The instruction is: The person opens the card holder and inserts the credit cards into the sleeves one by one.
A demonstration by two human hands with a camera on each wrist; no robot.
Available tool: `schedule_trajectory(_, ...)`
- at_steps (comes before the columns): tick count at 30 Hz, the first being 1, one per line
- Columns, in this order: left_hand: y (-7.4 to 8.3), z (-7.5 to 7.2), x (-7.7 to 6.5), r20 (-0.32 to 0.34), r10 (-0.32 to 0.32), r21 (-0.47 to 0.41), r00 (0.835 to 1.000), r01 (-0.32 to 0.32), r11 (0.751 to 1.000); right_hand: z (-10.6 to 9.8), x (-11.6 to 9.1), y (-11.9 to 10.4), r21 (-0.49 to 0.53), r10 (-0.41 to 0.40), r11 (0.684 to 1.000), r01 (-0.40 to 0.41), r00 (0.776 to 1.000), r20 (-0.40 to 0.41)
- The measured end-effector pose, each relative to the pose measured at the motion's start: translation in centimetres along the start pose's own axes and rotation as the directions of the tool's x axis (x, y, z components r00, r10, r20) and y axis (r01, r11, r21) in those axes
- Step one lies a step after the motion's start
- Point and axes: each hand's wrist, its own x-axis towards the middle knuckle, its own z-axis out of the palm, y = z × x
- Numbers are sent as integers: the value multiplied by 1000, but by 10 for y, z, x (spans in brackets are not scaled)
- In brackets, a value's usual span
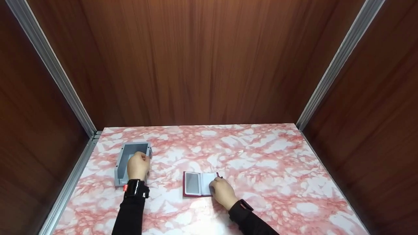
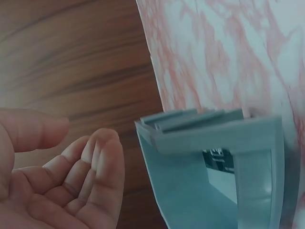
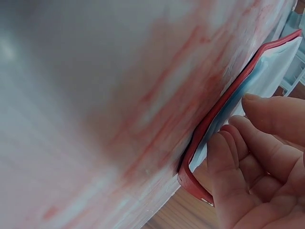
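Note:
A red card holder (image 1: 184, 184) lies spread flat on the table, with clear sleeves (image 1: 192, 183) and pale pages inside. At its right side, my right hand (image 1: 223, 193) holds the edge with thumb and curled fingers. The right wrist view shows the red cover (image 3: 224, 100) and pages beside my fingertips (image 3: 240, 121), which partly hide them. To the left is a grey plastic bin (image 1: 119, 174). My left hand (image 1: 138, 166) is over its right part, fingers loosely bent. The left wrist view shows a gap between thumb and fingers. A dark printed piece (image 2: 219, 160) shows within the bin.
The pink-and-white marbled table (image 1: 267, 169) reaches brown wood-grain panels (image 1: 196, 65) at the back and both sides. Grey metal posts (image 1: 339, 62) stand in the corners. A metal rail (image 1: 70, 182) runs along the left edge.

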Motion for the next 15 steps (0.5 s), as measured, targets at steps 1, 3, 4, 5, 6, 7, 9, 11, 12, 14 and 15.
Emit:
schedule_trajectory(1, -2, -1, 2, -1, -11, 8, 1000, 11, 1000, 0, 0, 0, -2, 2, 1000, -2, 1000, 2)
schedule_trajectory(3, -5, -3, 5, 4, -38, 24, 999, 38, 999, 1, 1, 1, -2, 6, 1000, -6, 1000, 5)
schedule_trajectory(4, -7, -3, 7, 7, -51, 31, 999, 51, 998, 1, 1, 1, -1, 6, 1000, -6, 1000, 6)
schedule_trajectory(5, -9, -3, 8, 9, -68, 41, 998, 67, 997, 1, 1, 1, 0, 8, 1000, -8, 1000, 7)
schedule_trajectory(6, -11, -2, 9, 12, -81, 49, 997, 80, 996, 2, 1, 1, 0, 8, 1000, -8, 1000, 6)
schedule_trajectory(7, -13, -2, 11, 15, -95, 57, 995, 94, 994, 2, 1, 1, 1, 9, 1000, -9, 1000, 4)
schedule_trajectory(9, -18, 0, 13, 23, -119, 70, 993, 117, 991, 1, 1, 1, 1, 6, 1000, -6, 1000, -1)
schedule_trajectory(11, -23, 1, 15, 44, -138, 82, 989, 134, 988, 1, 0, 0, -3, 3, 1000, -3, 1000, -6)
schedule_trajectory(12, -25, 2, 16, 53, -146, 86, 988, 141, 986, 0, 0, 0, -2, 1, 1000, -1, 1000, -9)
schedule_trajectory(14, -31, 3, 17, 68, -152, 91, 986, 146, 985, 0, 0, 0, -2, -1, 1000, 1, 1000, -8)
schedule_trajectory(15, -33, 4, 17, 71, -157, 93, 985, 150, 984, 0, 0, 0, -1, -1, 1000, 1, 1000, -6)
